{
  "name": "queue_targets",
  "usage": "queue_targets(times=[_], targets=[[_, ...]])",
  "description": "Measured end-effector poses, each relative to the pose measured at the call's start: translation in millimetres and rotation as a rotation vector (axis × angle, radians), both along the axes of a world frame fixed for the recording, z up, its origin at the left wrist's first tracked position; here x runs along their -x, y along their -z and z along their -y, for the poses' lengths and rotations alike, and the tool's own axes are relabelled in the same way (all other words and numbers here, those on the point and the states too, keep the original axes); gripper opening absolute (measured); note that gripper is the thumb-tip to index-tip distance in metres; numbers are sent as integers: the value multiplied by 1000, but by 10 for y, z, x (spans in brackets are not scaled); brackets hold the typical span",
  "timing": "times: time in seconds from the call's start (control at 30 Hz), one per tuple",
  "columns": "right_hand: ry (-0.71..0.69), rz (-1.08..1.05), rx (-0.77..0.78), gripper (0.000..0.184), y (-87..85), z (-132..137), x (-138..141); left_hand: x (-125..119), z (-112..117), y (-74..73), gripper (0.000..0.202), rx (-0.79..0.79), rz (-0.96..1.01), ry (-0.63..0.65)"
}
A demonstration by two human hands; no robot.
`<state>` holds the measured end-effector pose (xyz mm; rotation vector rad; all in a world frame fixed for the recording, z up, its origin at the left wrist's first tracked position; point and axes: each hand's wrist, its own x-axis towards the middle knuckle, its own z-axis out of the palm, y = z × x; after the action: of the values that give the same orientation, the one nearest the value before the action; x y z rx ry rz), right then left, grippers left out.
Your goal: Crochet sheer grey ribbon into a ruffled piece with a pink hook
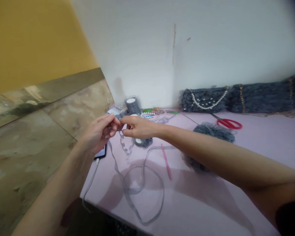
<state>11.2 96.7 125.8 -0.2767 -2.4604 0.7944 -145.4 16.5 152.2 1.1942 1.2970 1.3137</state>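
Observation:
Both hands meet above the table's left side. My left hand [102, 129] is closed in a pinch on a grey ribbon [154, 217], partly hidden by the fingers. Against it, my right hand [140, 127] has its thumb and forefinger at the same ribbon. Lengths of it hang down and lie in a large loose loop on the table. A pink crochet hook [166, 162] lies right of the loop. Under my right hand is a grey ribbon roll [145, 142]. A gathered grey ruffled piece [212, 131] is partly covered by my right forearm.
Grey ruffled bags, one with a pearl strap [208, 106], stand along the wall. Red-handled scissors [229, 124] lie before them. Stacked ribbon spools [132, 105] and beads [148, 114] are at the back. A phone [101, 152] with a white cable [92, 178] lies near the table's left edge.

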Motion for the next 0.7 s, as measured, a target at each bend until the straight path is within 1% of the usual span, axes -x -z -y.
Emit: queue_targets(times=[0.1,0.2,0.33,0.47,0.7], targets=[[5,-1,-24,17,-18,28,18,2,-12,22,27,-19,-16,3],[84,49,-105,13,-22,60,44,-14,-16,37,26,-32,-37,16],[158,92,-162,19,-21,52,73,-70,5,27,26,-72,-66,26],[199,117,-227,24,-2,-28,80,-147,54,-21,24,-113,-45,36],[253,216,-318,27,72,-225,25,-220,199,-98,21,-165,-48,-62]])
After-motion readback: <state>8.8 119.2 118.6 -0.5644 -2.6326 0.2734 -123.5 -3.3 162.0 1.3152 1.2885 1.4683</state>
